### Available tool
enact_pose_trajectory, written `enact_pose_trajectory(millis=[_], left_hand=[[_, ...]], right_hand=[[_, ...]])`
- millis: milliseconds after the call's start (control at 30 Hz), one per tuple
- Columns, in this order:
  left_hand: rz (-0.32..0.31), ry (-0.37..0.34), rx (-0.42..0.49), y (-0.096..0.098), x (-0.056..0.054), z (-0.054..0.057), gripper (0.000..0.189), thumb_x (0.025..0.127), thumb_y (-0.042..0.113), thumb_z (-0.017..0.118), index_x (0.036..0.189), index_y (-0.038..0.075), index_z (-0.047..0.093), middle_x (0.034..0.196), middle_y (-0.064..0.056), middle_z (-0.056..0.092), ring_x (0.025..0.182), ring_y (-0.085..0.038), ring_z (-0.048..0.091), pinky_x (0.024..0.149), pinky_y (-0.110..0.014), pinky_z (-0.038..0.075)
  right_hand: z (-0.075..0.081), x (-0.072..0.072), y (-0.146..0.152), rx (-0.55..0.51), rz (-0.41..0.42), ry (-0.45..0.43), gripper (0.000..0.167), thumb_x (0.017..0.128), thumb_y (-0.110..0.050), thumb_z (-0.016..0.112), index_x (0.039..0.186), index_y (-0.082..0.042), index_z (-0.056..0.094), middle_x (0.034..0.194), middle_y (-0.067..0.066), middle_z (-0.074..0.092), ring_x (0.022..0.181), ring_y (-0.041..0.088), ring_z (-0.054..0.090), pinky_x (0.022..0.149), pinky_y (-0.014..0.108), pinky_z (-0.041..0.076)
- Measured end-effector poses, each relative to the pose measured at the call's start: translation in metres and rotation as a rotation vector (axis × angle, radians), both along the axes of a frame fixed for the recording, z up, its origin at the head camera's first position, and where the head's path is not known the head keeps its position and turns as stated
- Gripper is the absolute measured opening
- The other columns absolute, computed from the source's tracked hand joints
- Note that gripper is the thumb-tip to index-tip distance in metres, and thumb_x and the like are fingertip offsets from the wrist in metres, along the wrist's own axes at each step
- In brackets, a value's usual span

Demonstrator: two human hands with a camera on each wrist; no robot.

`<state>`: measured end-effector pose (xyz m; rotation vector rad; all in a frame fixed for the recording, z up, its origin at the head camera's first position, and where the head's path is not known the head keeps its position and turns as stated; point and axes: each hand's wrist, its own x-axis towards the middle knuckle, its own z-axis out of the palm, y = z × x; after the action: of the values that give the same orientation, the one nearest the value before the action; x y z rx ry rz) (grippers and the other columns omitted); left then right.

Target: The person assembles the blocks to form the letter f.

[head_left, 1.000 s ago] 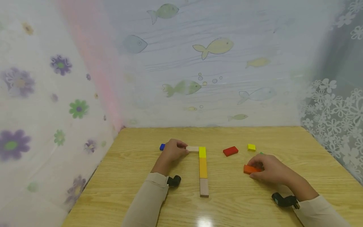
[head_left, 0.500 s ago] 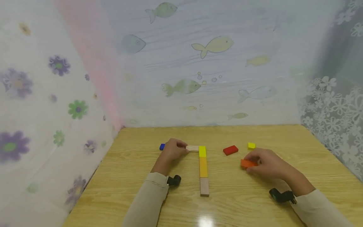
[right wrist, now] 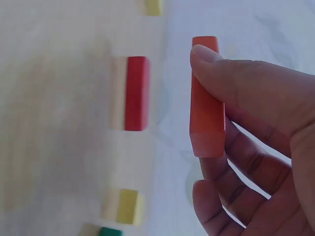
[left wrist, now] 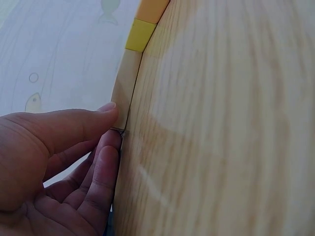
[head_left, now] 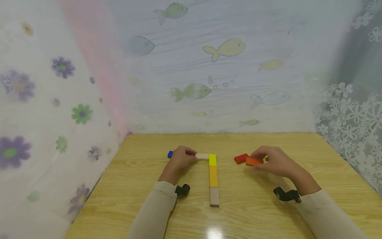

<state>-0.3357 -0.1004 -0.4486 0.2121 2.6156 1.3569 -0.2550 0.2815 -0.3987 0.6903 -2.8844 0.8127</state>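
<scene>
My left hand pinches the left end of a pale wooden block lying on the table. In the left wrist view, the thumb rests on that block's end and the other fingers curl beside it. The block's right end meets a yellow block. From there an amber block and a greyish-brown block run in line toward me. My right hand holds an orange block between thumb and fingers, raised off the table. Behind it lies a red block.
A blue block sits left of my left hand, partly hidden. Another yellow block and a green block show in the right wrist view. A patterned wall covering borders the table's far edge.
My right hand has lifted the orange block and carried it left and away from me, near the red block. The left hand has stayed in place.
</scene>
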Motion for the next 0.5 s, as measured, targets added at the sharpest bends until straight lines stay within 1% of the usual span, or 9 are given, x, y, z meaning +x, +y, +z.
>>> enact_pose_trajectory(millis=[133, 200, 333, 433, 500], left_hand=[[-0.007, 0.007, 0.008, 0.001, 0.001, 0.001, 0.028, 0.092, 0.019, 0.079, 0.119, 0.01, 0.077, 0.111, -0.005, 0.073, 0.103, -0.023, 0.066, 0.094, -0.043, 0.056], [-0.013, 0.011, 0.008, 0.001, 0.002, 0.001, 0.029, 0.093, 0.019, 0.079, 0.12, 0.01, 0.077, 0.111, -0.006, 0.073, 0.103, -0.023, 0.066, 0.094, -0.043, 0.056], [-0.009, 0.012, 0.001, 0.001, 0.002, 0.002, 0.028, 0.092, 0.019, 0.079, 0.119, 0.011, 0.077, 0.11, -0.006, 0.073, 0.102, -0.022, 0.066, 0.093, -0.042, 0.056], [-0.003, 0.011, -0.003, 0.001, 0.003, 0.002, 0.027, 0.092, 0.019, 0.079, 0.118, 0.011, 0.077, 0.11, -0.006, 0.073, 0.102, -0.023, 0.066, 0.094, -0.042, 0.056], [-0.003, 0.008, -0.006, 0.001, 0.003, 0.002, 0.027, 0.092, 0.018, 0.079, 0.118, 0.011, 0.077, 0.11, -0.006, 0.073, 0.103, -0.023, 0.066, 0.094, -0.042, 0.056]], right_hand=[[0.004, -0.008, -0.007, -0.023, -0.003, 0.015, 0.031, 0.082, -0.021, 0.089, 0.111, -0.019, 0.078, 0.105, -0.008, 0.073, 0.095, 0.014, 0.065, 0.081, 0.04, 0.056], [0.004, -0.012, -0.012, -0.035, 0.009, 0.005, 0.03, 0.083, -0.021, 0.089, 0.112, -0.019, 0.079, 0.106, -0.007, 0.073, 0.096, 0.015, 0.065, 0.083, 0.043, 0.056], [0.002, -0.021, -0.021, -0.037, 0.034, -0.026, 0.029, 0.085, -0.022, 0.087, 0.113, -0.021, 0.079, 0.109, -0.008, 0.073, 0.097, 0.015, 0.063, 0.085, 0.042, 0.055], [0.0, -0.027, -0.027, -0.041, 0.033, -0.043, 0.03, 0.086, -0.023, 0.087, 0.115, -0.022, 0.079, 0.11, -0.008, 0.072, 0.099, 0.015, 0.062, 0.087, 0.044, 0.054], [-0.001, -0.03, -0.031, -0.055, 0.028, -0.046, 0.03, 0.086, -0.023, 0.086, 0.116, -0.021, 0.079, 0.11, -0.007, 0.072, 0.1, 0.016, 0.063, 0.089, 0.048, 0.054]])
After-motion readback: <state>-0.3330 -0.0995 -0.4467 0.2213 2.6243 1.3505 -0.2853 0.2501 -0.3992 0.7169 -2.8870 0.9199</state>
